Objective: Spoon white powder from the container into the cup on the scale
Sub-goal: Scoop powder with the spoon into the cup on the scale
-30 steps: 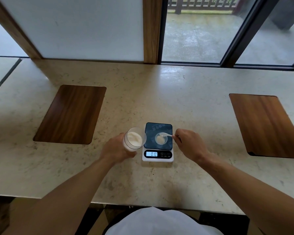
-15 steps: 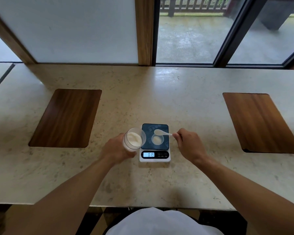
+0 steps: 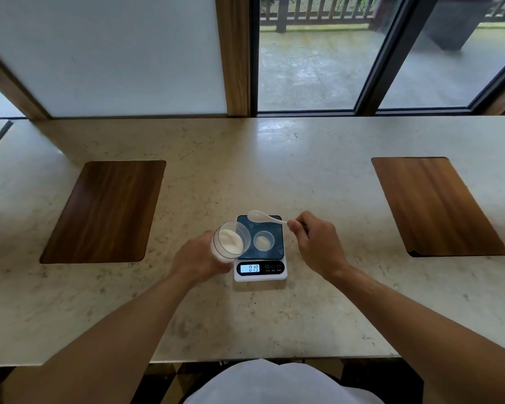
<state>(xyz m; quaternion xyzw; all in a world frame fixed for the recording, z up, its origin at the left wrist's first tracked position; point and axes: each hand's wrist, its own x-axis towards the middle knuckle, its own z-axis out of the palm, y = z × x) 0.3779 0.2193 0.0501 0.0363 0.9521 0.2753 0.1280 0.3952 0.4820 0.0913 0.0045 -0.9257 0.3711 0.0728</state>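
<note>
On the counter: a long, pale, mottled stone countertop (image 3: 274, 176) runs below a window, with everything else resting on it or held above it.
Wooden panels: two dark brown rectangular wooden insets lie flush in the stone, one on the left (image 3: 105, 211) and one on the right (image 3: 435, 205), both well apart from the work in the middle.
Scale: a small white digital kitchen scale with a dark platform (image 3: 260, 258) sits at the near centre; its lit display (image 3: 250, 268) faces the person, digits too small to read surely.
Left hand: the left hand (image 3: 199, 258) is wrapped around a clear cylindrical plastic container (image 3: 229, 242), tilted with its mouth toward the scale, just beside the scale's left edge.
Powder: white powder (image 3: 230, 239) lies banked inside the tilted container.
Right hand: the right hand (image 3: 315, 243) pinches the handle end of a small white plastic spoon (image 3: 263, 217) between thumb and fingers.
Spoon: its bowl hangs over the far edge of the platform, beyond the cup; whether it carries powder cannot be told.
Cup: a small clear round cup (image 3: 263, 241) stands upright on the platform with a little white powder at its bottom.
</note>
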